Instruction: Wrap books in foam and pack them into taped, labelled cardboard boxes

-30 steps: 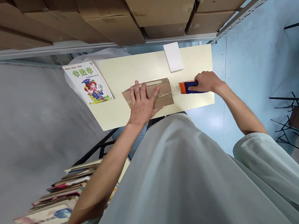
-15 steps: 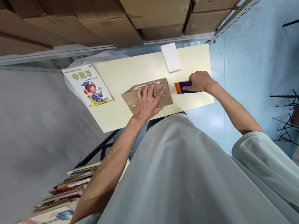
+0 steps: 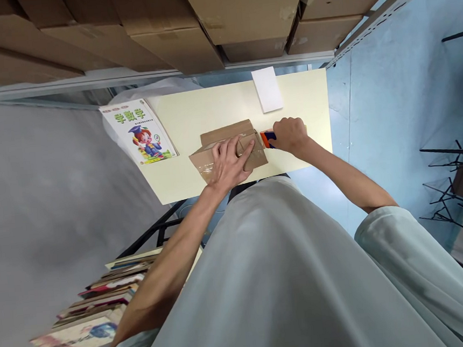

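Note:
A flat brown cardboard parcel (image 3: 228, 136) lies on the cream table (image 3: 209, 105), with clear tape across it. My left hand (image 3: 230, 163) lies flat on the parcel's near side, fingers stretched out and pressing down. My right hand (image 3: 291, 135) is closed round an orange and blue tape dispenser (image 3: 268, 138), whose orange end touches the parcel's right edge.
A white card (image 3: 267, 89) lies at the table's far edge. A children's book (image 3: 138, 130) overhangs the table's left end. Cardboard boxes (image 3: 202, 19) fill the shelf beyond. A stack of books (image 3: 101, 309) sits low on my left. Black wire racks (image 3: 454, 175) stand at the right.
My right hand has brought the tape dispenser leftward up to the parcel's right edge. My left hand slid slightly toward me on the parcel, which has tilted a little.

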### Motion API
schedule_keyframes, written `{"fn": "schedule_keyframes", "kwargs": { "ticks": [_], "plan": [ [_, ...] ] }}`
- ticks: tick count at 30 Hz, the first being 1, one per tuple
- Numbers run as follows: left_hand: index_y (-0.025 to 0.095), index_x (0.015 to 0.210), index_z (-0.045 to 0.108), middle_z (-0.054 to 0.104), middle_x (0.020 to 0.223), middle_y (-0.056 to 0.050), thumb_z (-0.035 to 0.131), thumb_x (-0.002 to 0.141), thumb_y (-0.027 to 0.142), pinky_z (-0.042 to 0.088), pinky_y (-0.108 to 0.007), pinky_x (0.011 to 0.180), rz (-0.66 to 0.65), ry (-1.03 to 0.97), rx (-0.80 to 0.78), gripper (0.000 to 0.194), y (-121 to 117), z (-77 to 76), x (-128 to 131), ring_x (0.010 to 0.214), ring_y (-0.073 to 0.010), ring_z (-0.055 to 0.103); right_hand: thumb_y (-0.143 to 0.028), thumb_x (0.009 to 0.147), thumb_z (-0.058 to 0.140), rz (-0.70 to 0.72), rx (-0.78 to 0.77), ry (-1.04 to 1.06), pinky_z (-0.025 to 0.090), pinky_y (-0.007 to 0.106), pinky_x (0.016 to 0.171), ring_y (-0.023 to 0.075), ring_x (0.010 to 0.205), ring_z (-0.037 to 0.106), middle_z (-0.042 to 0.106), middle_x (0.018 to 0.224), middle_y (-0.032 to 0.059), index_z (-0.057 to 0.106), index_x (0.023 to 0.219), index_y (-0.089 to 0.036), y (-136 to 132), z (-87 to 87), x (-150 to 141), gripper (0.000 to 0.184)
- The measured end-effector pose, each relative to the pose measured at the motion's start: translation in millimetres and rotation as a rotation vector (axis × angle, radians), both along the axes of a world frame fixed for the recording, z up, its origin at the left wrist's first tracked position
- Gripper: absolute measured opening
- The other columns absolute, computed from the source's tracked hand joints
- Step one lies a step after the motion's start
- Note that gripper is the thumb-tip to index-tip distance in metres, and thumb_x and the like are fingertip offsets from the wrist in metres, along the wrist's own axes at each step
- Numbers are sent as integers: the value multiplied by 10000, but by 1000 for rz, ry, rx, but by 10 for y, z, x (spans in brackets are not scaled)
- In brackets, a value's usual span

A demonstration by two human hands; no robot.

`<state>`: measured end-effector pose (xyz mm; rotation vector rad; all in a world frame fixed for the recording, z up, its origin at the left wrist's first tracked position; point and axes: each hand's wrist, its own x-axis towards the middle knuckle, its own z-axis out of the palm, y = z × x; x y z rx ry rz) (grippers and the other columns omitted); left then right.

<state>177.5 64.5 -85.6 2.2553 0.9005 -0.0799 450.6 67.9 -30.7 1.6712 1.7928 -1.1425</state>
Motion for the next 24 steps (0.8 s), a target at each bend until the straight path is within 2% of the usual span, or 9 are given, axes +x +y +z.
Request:
{"fn": "schedule_keyframes", "kwargs": {
  "ticks": [3,7,12,15,20,22,24],
  "plan": [
    [322,1749,490,438,1792,-245,830,804,292,238,-816,1284,7,-6,25,1005,4,55,-45,1611,-545,431,-702,1097,517,-79,95,-131,508,514,971,450,1171,714,787,1194,245,724,1416,-179,-25,16,-92,647],
    [319,1748,486,451,1783,-241,815,821,277,252,-808,1274,25,-7,77,985,36,124,-83,1592,-536,451,-557,1150,504,-115,203,-151,538,458,945,384,1125,738,792,1168,223,754,1327,-142,-14,88,-218,516],
    [312,1743,496,475,1763,-242,810,811,251,268,-798,1266,48,17,113,985,60,135,-107,1566,-525,470,-305,1129,580,-153,177,-190,546,452,939,369,1099,751,797,1159,222,784,1228,-133,25,175,-397,285],
    [305,1745,496,502,1733,-247,820,809,263,289,-777,1257,65,21,126,991,37,176,-121,1536,-517,493,-263,1127,595,-209,165,-180,544,465,950,366,1098,752,794,1153,220,783,1215,-131,27,107,-456,246],
    [338,1755,482,500,1715,-224,835,881,425,296,-748,1244,139,-57,179,946,-31,402,-144,1569,-536,443,-195,1136,550,-299,154,-303,565,513,979,392,1160,771,799,1217,269,789,1276,-66,-35,-128,-193,306],
    [344,1762,470,475,1733,-219,854,881,469,284,-745,1251,151,-88,191,969,-19,463,-151,1596,-545,406,-249,1132,600,-322,132,-319,572,512,963,405,1143,781,802,1195,279,810,1215,-65,-112,-186,-24,292],
    [346,1763,467,474,1734,-217,873,867,469,290,-740,1257,126,-96,188,992,14,465,-165,1592,-533,415,-390,1130,649,-355,151,-314,573,503,944,415,1117,788,805,1144,264,821,1164,-91,-221,-221,112,346]
  ]
}}
